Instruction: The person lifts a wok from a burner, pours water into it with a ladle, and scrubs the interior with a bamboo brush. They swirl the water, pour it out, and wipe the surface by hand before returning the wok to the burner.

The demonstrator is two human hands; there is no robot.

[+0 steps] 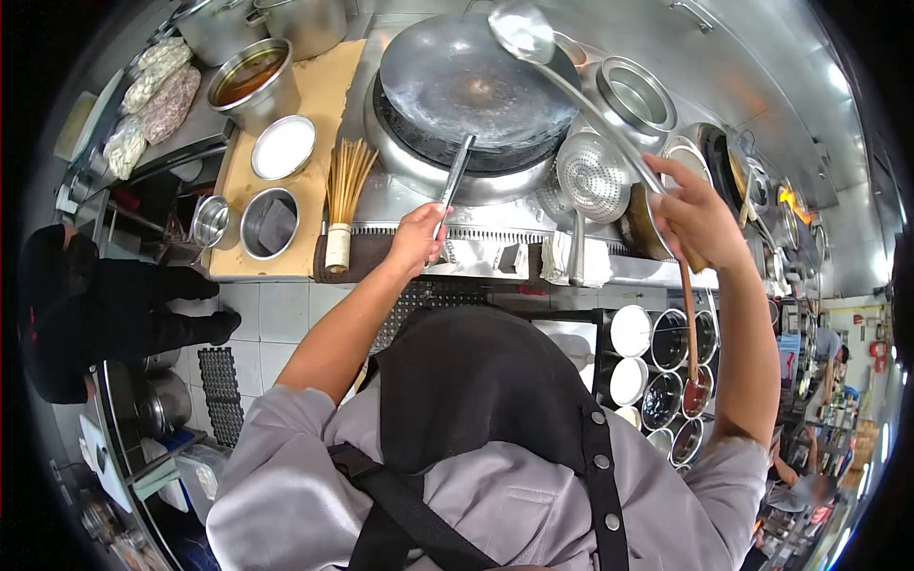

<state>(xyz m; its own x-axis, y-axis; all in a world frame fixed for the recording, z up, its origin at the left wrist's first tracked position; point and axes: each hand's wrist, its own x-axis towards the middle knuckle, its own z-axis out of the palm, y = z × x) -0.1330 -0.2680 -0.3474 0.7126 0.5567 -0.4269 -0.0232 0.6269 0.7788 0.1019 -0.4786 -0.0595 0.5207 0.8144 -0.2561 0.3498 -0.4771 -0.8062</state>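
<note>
While your left hand (416, 238) grips the wok (473, 88) handle and your right hand (697, 217) closes round the ladle (522, 30) shaft, the wok sits on its burner looking empty; cooking seems barely begun. Strainer (592, 176), bamboo brush (345, 190) and seasoning bowls (657, 366) crowd the bench (314, 86).

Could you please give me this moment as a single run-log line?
left hand: grips wok handle | right hand: holds ladle over wok | wok: on burner, looks empty | bamboo brush: left of wok
</note>
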